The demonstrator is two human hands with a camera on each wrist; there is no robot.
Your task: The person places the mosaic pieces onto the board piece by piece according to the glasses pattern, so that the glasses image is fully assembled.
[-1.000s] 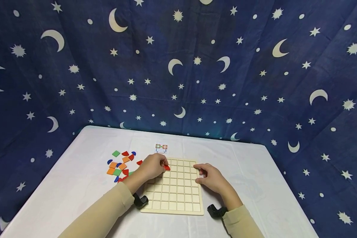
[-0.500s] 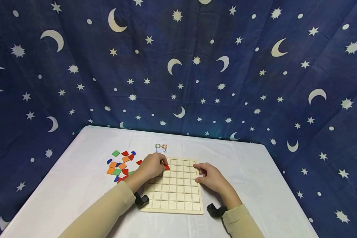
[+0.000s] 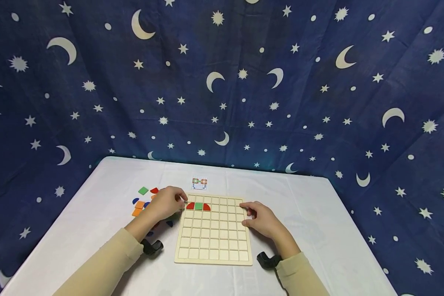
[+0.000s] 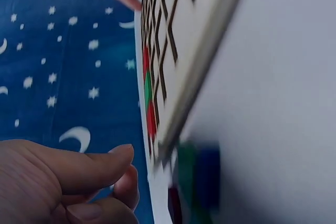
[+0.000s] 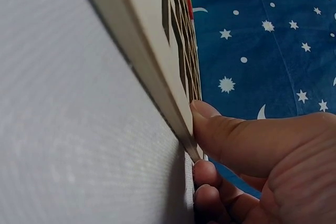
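A wooden grid board [image 3: 214, 232] lies on the white table. In its second row from the top sit a red quarter-round tile [image 3: 190, 206], a green square tile [image 3: 198, 206] and another red quarter-round tile [image 3: 206, 207], side by side. My left hand [image 3: 165, 203] hovers by the board's upper left edge, fingers loosely bent; the left wrist view shows nothing in its grasp. At the right edge, my right hand [image 3: 262, 220] holds the board: in the right wrist view the thumb [image 5: 231, 140] is on the rim with fingertips below.
Left of the board lie loose tiles, among them a green square [image 3: 143, 190], an orange square [image 3: 139, 204] and a blue half-round [image 3: 135, 200]; my left arm covers several. A pattern card [image 3: 199, 183] lies behind the board. A starry cloth [image 3: 222, 82] hangs behind the table.
My left hand has let go of the right-hand red tile and moved left off the board, uncovering the green and left-hand red tiles. The right hand stays at the board's edge.
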